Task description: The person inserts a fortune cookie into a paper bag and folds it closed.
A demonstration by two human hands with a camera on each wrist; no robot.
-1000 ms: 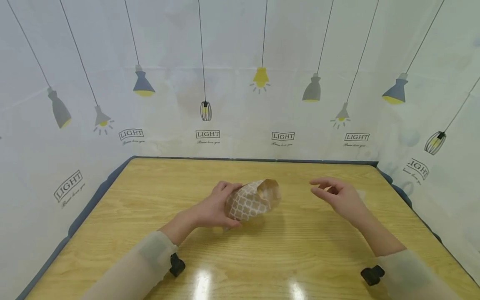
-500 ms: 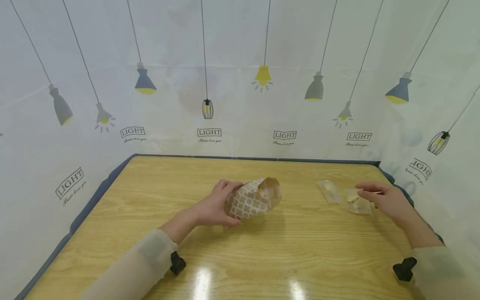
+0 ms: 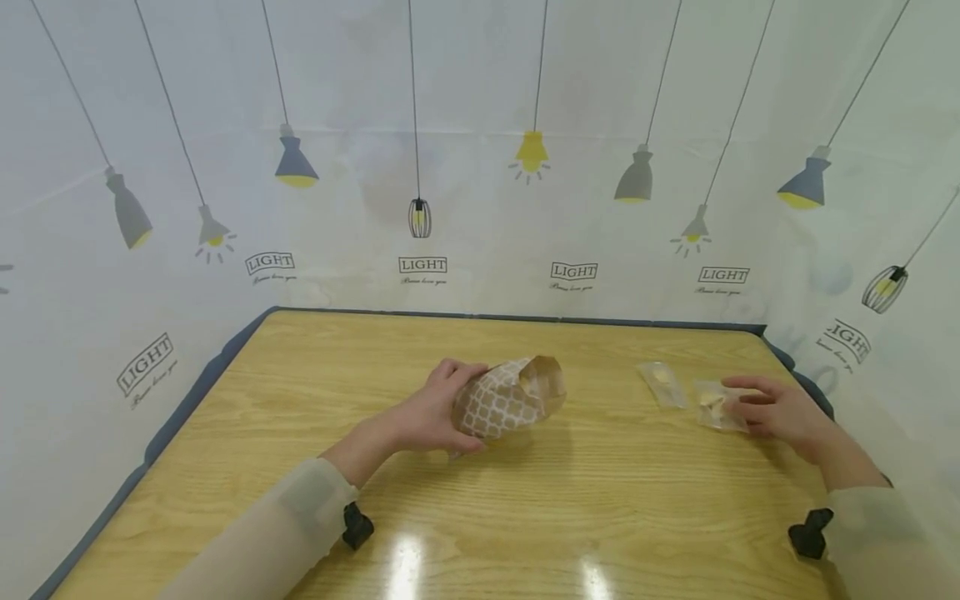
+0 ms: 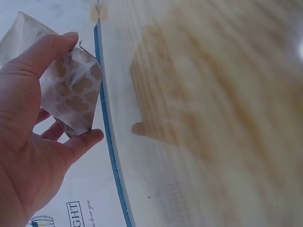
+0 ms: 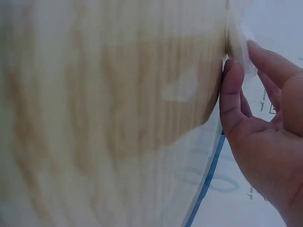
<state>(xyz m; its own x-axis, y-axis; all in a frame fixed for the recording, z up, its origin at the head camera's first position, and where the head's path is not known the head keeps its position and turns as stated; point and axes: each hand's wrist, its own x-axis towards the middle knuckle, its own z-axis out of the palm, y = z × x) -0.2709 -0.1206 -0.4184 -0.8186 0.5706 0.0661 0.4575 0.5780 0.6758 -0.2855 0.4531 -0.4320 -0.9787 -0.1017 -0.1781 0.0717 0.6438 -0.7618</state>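
Observation:
My left hand (image 3: 431, 417) grips a brown paper bag (image 3: 498, 404) with a white lattice pattern, tilted on its side above the table. The bag's open mouth faces right. In the left wrist view, the thumb lies over the paper bag (image 4: 75, 90) and other fingertips are at its lower end. On the right, my right hand (image 3: 783, 417) pinches the edge of a small clear packet (image 3: 712, 404) with pale pieces inside. The right wrist view has this packet (image 5: 241, 45) between thumb and finger. A second clear packet (image 3: 663, 385) lies just to the left.
The wooden table (image 3: 600, 508) has a dark blue edging (image 3: 465, 316) at its back and sides. White sheets (image 3: 480, 167) printed with hanging lamps stand behind it and on both sides.
My right hand has moved right from over the packets, uncovering them, and its fingers have come down onto the right-hand packet. The left hand and the paper bag have stayed in place.

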